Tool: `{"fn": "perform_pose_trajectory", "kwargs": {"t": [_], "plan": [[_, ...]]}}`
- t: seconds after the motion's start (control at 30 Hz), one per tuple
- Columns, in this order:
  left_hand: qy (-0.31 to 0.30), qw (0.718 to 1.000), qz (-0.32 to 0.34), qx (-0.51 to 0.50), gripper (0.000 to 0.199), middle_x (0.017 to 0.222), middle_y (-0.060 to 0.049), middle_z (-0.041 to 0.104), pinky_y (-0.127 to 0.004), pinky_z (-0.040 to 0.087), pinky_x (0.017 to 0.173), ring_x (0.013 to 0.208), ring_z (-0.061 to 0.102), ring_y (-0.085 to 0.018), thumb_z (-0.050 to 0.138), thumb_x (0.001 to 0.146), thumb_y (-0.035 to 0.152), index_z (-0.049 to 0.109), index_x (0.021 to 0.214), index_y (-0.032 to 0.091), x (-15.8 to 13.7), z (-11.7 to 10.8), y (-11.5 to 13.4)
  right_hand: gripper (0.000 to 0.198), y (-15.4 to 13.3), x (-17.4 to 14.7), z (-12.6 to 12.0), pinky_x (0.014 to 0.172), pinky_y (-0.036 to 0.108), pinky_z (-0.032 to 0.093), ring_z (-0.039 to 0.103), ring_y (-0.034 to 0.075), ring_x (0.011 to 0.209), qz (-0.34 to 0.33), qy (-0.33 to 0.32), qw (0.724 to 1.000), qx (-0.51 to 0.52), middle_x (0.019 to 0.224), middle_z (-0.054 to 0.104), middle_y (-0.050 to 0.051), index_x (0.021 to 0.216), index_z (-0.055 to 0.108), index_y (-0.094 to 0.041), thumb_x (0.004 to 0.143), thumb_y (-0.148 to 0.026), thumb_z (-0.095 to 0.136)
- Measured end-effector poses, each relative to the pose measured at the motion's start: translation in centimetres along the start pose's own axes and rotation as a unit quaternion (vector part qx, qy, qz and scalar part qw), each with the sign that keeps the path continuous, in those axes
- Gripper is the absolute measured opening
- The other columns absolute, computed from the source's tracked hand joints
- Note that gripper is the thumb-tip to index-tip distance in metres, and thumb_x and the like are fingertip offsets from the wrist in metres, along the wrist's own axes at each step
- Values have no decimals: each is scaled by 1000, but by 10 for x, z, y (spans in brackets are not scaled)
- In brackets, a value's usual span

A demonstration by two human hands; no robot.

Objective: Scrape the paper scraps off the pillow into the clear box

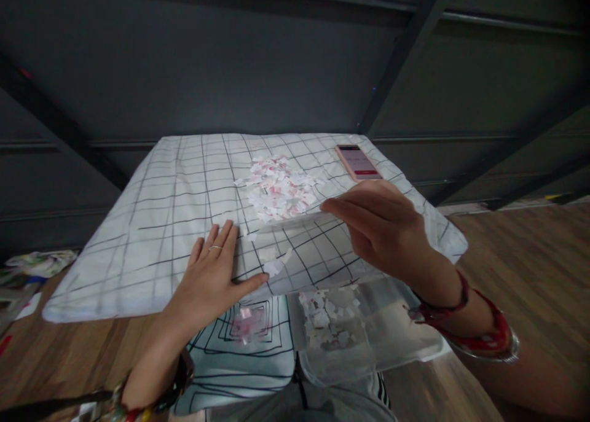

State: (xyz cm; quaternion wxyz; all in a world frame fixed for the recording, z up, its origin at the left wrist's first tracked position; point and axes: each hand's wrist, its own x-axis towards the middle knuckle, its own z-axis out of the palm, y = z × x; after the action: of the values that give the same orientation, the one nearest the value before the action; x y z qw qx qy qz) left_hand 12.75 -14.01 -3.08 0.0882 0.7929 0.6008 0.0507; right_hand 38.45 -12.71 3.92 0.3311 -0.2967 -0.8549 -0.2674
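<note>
Scraps (280,188) of torn paper heap on checked cloth (175,188); left hand (212,273) lies flat, fingers spread; right hand (382,225) pinches clear film (318,256)

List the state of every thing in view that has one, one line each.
Pillow: lying flat, with a grid-pattern cover.
Paper scraps: heaped loose on the pillow.
Clear sheet: lifted at its far edge, sloping down toward the box.
Clear box: open, some scraps inside.
Phone: face up, screen lit.
Left hand: flat on the pillow, fingers spread.
Right hand: pinching the sheet's edge.
</note>
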Motion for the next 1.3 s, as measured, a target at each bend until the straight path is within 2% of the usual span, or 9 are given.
{"fn": "perform_pose_trajectory", "kwargs": {"t": [0.13, 0.23, 0.4, 0.6, 0.7, 0.8, 0.9, 1.17, 1.3], "plan": [[27, 999, 7, -16, 96, 151, -21, 26, -55, 19, 112, 141, 16, -35, 44, 75, 71, 22, 144, 8, -1, 2, -2, 29, -2, 9, 14, 60, 30, 33, 51, 13, 69, -23, -4, 1000, -2, 73, 63, 0, 95, 61, -18, 86, -2, 39], [12, 1000, 2, -21, 100, 152, -22, 24, -54, 17, 113, 141, 14, -35, 43, 74, 73, 19, 144, 6, -1, 1, -2, 28, -2, 10, 12, 60, 30, 33, 50, 13, 70, -41, -23, 999, 16, 73, 62, 0, 94, 62, -16, 86, -2, 39], [22, 999, 9, -32, 100, 152, -21, 24, -56, 17, 112, 141, 14, -36, 42, 74, 74, 18, 146, 9, -1, 1, -2, 27, -2, 9, 2, 63, 31, 35, 50, 14, 71, -31, -21, 999, 30, 71, 62, 0, 93, 63, -16, 85, -3, 41], [14, 999, 6, -41, 103, 152, -24, 22, -57, 16, 112, 141, 13, -37, 44, 73, 73, 16, 145, 5, -1, 1, -4, 30, -3, 14, 15, 62, 29, 34, 52, 12, 71, -29, -20, 998, 43, 77, 65, -1, 94, 62, -19, 89, -5, 37], [10, 999, 2, -46, 106, 151, -25, 22, -56, 17, 112, 141, 13, -36, 45, 73, 73, 10, 146, 4, -1, 1, -3, 28, 1, 8, 8, 63, 29, 36, 52, 12, 71, -23, -39, 997, 59, 75, 64, 0, 93, 63, -18, 88, -4, 39], [26, 999, 8, -45, 104, 152, -23, 24, -56, 17, 112, 141, 15, -36, 47, 74, 71, 6, 147, 9, -2, 3, -3, 28, 6, 0, -6, 64, 30, 39, 54, 12, 71, -10, -53, 996, 67, 75, 64, 0, 92, 62, -19, 86, -3, 41], [31, 999, 6, -39, 104, 152, -22, 24, -56, 16, 112, 141, 15, -36, 49, 74, 69, 6, 147, 10, -2, 5, -4, 27, 7, -3, -15, 65, 30, 41, 56, 12, 73, 6, -39, 997, 68, 76, 66, 0, 92, 62, -21, 85, -3, 43], [7, 999, 9, -34, 112, 151, -23, 25, -57, 18, 112, 141, 13, -37, 56, 67, 70, 9, 146, 7, -1, 2, -7, 27, -1, 0, -4, 68, 29, 44, 57, 13, 76, -3, -30, 997, 68, 78, 67, 1, 91, 62, -19, 87, -3, 41], [2, 1000, 8, -27, 111, 152, -23, 23, -56, 17, 112, 141, 12, -37, 56, 68, 68, 9, 146, 5, -1, 1, -6, 25, 6, -7, -9, 65, 29, 44, 57, 13, 73, 4, -38, 996, 77, 76, 66, 1, 89, 61, -18, 84, -1, 43]]}}
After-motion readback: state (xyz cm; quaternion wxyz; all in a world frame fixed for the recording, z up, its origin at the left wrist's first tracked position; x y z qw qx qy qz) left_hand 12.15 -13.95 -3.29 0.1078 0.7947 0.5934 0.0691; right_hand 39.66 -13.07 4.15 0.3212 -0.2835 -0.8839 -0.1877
